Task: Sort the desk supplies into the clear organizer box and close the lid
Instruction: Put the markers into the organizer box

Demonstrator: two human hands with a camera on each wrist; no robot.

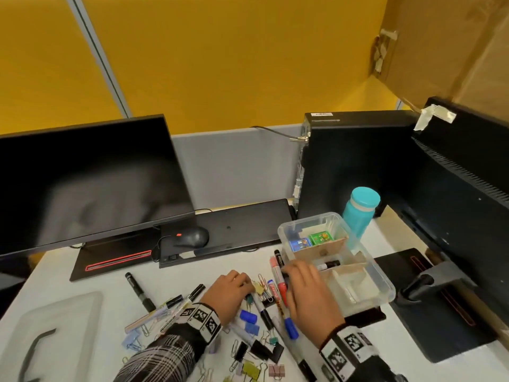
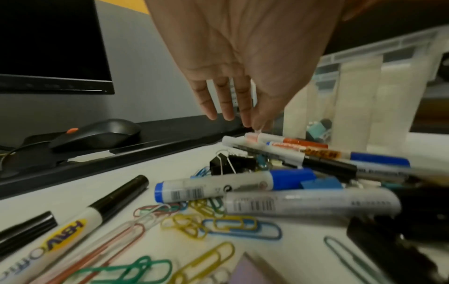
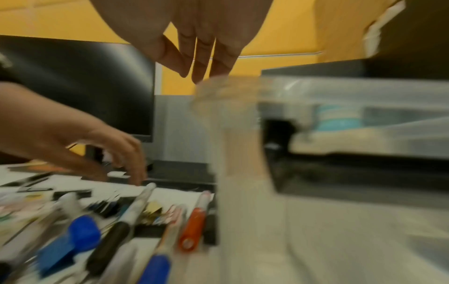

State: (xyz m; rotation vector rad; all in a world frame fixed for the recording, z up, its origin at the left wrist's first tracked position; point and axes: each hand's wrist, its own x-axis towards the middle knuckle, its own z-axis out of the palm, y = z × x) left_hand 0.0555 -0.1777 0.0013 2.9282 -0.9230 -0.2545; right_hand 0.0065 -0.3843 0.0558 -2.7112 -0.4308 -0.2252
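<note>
The clear organizer box [image 1: 386, 283] stands open at the right of the desk, split by cardboard dividers. A black marker [image 1: 329, 264] lies in its middle compartment, and a blue [image 1: 301, 244] and a green small box [image 1: 321, 238] sit in the far one. Markers, binder clips and paper clips lie scattered in front. My left hand [image 1: 246, 282] reaches down with straight fingers [image 2: 227, 107] beside a yellow binder clip [image 1: 259, 288]. My right hand [image 1: 289, 271] hovers empty over the red marker [image 1: 279, 282], next to the box's left wall [image 3: 340, 92].
The clear lid [image 1: 55, 326] with its black handle lies at the near left. A teal bottle [image 1: 359, 213] stands behind the box. Monitor [image 1: 82, 183], mouse [image 1: 192, 237] and keyboard [image 1: 234, 227] fill the back; a black tower [image 1: 352, 161] and a second monitor [image 1: 468, 202] close the right.
</note>
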